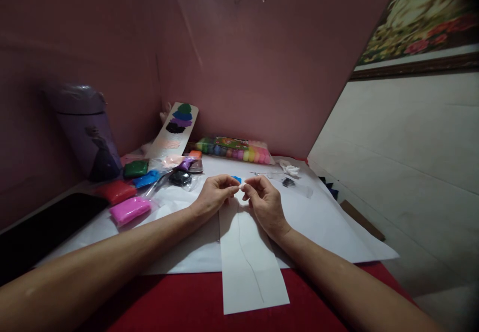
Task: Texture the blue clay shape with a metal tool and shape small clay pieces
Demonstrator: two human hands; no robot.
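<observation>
My left hand (217, 192) and my right hand (264, 201) meet at the fingertips over a white card (250, 267). Both pinch a small lump of white clay (241, 186) between thumb and fingers. A thin curved line (245, 254) runs down the card toward its lower end. Just behind the fingers, a bit of blue clay (237, 178) shows, partly hidden by my hands. The upper part of the card is also covered by them.
Wrapped clay packs, among them pink (130, 211), red (116, 191) and green (135, 168), lie left. A bag of colored clay (235, 150) rests against the pink partition (239, 62). A painted card (174, 130) leans near a purple tumbler (84, 132). White paper (325, 222) covers the red cloth (179, 302).
</observation>
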